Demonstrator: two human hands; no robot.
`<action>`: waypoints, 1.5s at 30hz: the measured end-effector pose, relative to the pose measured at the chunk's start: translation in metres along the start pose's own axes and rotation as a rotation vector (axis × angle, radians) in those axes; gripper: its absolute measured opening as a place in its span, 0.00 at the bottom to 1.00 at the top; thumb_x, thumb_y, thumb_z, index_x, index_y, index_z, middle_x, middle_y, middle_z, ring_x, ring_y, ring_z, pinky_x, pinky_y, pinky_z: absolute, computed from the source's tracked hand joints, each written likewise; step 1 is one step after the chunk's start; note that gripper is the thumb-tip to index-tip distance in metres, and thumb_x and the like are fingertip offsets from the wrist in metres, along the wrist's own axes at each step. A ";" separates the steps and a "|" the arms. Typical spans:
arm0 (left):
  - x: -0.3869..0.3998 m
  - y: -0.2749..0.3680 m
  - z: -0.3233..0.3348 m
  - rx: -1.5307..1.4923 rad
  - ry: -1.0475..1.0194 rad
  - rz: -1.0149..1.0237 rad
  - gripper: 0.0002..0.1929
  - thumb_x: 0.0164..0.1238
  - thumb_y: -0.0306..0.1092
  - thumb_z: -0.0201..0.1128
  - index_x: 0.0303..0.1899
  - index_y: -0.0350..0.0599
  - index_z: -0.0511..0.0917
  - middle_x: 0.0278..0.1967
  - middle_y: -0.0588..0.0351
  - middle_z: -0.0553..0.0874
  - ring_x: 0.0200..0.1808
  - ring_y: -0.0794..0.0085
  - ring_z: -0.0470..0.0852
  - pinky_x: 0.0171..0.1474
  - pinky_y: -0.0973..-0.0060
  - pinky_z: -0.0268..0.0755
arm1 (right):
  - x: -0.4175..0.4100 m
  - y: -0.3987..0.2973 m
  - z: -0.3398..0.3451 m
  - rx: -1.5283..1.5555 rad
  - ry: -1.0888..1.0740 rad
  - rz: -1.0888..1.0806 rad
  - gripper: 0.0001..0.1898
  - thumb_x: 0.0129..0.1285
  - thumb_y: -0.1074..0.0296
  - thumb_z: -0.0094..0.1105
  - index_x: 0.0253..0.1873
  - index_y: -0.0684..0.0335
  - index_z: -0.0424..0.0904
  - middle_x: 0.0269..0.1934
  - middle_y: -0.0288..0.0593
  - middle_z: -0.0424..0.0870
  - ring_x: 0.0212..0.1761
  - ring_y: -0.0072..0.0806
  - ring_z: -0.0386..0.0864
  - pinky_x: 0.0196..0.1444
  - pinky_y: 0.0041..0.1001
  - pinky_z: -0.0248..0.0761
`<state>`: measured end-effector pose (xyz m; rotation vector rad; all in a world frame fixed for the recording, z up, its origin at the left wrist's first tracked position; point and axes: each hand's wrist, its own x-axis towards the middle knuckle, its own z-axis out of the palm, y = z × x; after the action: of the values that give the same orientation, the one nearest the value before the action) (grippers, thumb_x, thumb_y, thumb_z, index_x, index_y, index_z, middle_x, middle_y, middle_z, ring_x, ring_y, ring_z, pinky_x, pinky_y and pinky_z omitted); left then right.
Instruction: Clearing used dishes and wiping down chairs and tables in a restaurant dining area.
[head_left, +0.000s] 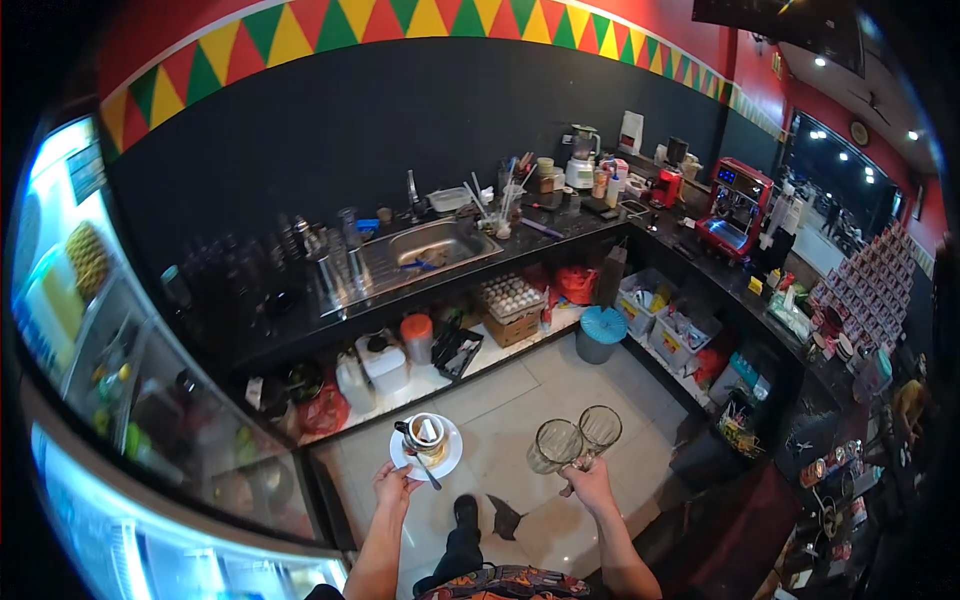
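Observation:
My left hand grips the near rim of a white saucer. A cup with a dark handle stands on the saucer, with something white, perhaps paper, inside it. A metal teaspoon lies beside the cup, its handle end jutting over the saucer's edge. My right hand is closed around the handles of two clear glass mugs, held side by side with their mouths up. The second glass mug looks empty. Both hands are held out over the tiled floor.
Ahead runs a dark counter with a steel sink. Its lower shelf bears egg trays and a white tub. A lidded bin stands at the corner. Right are a red espresso machine and stacked cans; left, a glass-door fridge.

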<state>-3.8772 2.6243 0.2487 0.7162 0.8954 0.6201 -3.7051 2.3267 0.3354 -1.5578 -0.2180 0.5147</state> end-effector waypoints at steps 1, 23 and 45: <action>0.026 0.002 0.016 0.005 -0.011 -0.007 0.13 0.58 0.16 0.56 0.44 0.37 0.69 0.37 0.46 0.81 0.33 0.59 0.85 0.35 0.62 0.84 | 0.022 -0.005 0.004 0.039 0.021 0.003 0.07 0.52 0.77 0.57 0.22 0.65 0.73 0.17 0.34 0.72 0.13 0.22 0.72 0.16 0.24 0.72; 0.421 0.010 0.398 0.057 -0.167 -0.048 0.10 0.58 0.19 0.59 0.42 0.35 0.76 0.35 0.47 0.83 0.36 0.58 0.85 0.35 0.63 0.83 | 0.496 -0.070 -0.067 0.042 0.082 0.008 0.05 0.50 0.81 0.57 0.23 0.67 0.74 0.17 0.35 0.73 0.13 0.23 0.73 0.17 0.24 0.73; 0.628 -0.079 0.666 0.070 0.073 -0.166 0.13 0.58 0.19 0.61 0.46 0.33 0.75 0.38 0.44 0.83 0.37 0.54 0.86 0.38 0.58 0.83 | 0.868 -0.137 -0.152 0.093 -0.094 0.003 0.02 0.49 0.83 0.52 0.27 0.71 0.75 0.20 0.42 0.77 0.13 0.28 0.75 0.17 0.28 0.74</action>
<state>-2.9885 2.8460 0.1791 0.6774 1.0370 0.4716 -2.8520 2.5859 0.3053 -1.4455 -0.2605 0.5930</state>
